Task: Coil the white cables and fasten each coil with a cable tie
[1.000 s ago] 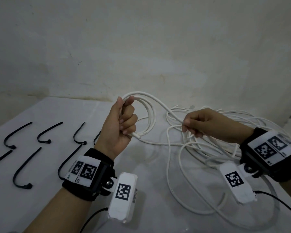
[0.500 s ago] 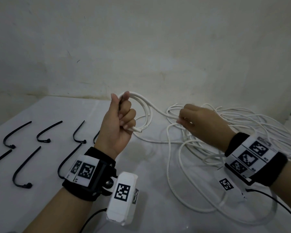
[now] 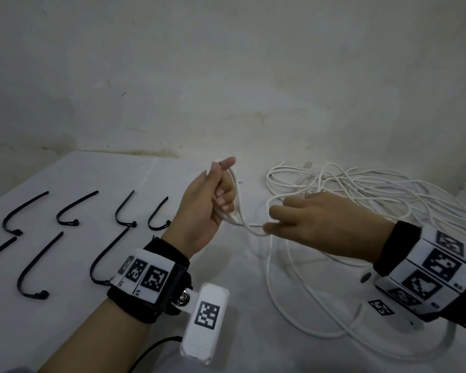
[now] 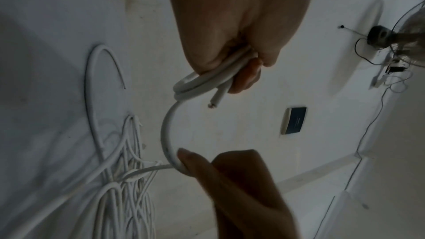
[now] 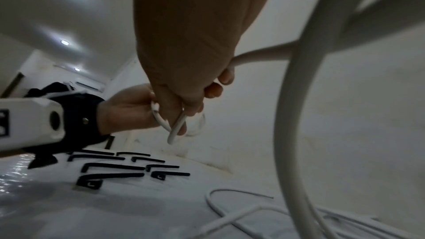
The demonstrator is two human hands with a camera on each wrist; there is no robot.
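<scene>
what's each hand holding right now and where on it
The left hand grips the small coil of white cable near its cut end. The right hand pinches the same cable's next stretch, beside the coil.

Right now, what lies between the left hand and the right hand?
A short curved stretch of white cable joins the left hand to the right hand, shown best in the left wrist view.

Left of the loose cable heap [image 3: 361, 200], bare table [image 3: 73, 332] lies open in front of the cable ties [image 3: 65, 232]. The heap's strands sprawl toward the wall [image 3: 226, 76] and the near edge, blocking passage there. Both hands hover just left of the heap.
</scene>
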